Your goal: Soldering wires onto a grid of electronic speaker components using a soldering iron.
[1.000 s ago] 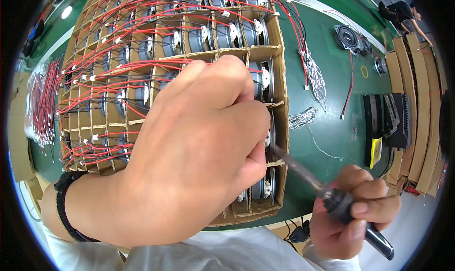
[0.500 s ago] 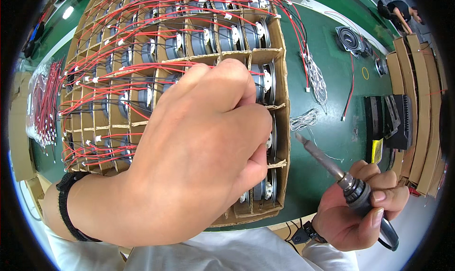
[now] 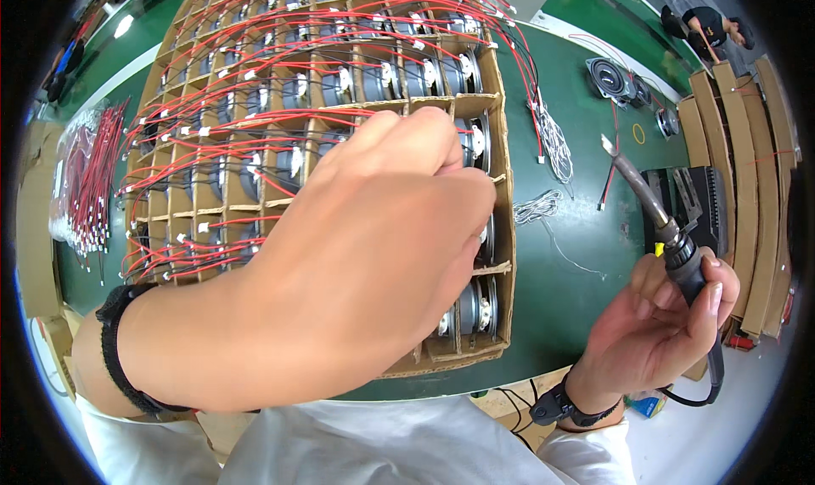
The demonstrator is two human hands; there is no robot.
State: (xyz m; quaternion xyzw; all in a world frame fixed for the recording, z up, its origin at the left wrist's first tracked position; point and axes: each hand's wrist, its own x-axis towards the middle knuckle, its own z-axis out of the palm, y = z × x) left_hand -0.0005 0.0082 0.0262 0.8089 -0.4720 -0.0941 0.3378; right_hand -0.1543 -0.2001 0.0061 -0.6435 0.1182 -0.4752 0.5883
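Left hand (image 3: 382, 205) curled over divided brown cardboard box (image 3: 507, 307) of round grey-metal speakers (image 3: 469, 73); fingertips hidden, cannot tell what they pinch. Right hand (image 3: 658, 328) clasps black-handled, metal-shafted soldering iron (image 3: 669, 233), tip upward, right of box, above green tabletop (image 3: 564, 311).

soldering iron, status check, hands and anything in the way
Left hand curled over cardboard box of speakers, grip hidden. Right hand gripping soldering iron, held apart from box. Left hand blocks view of what's beneath.
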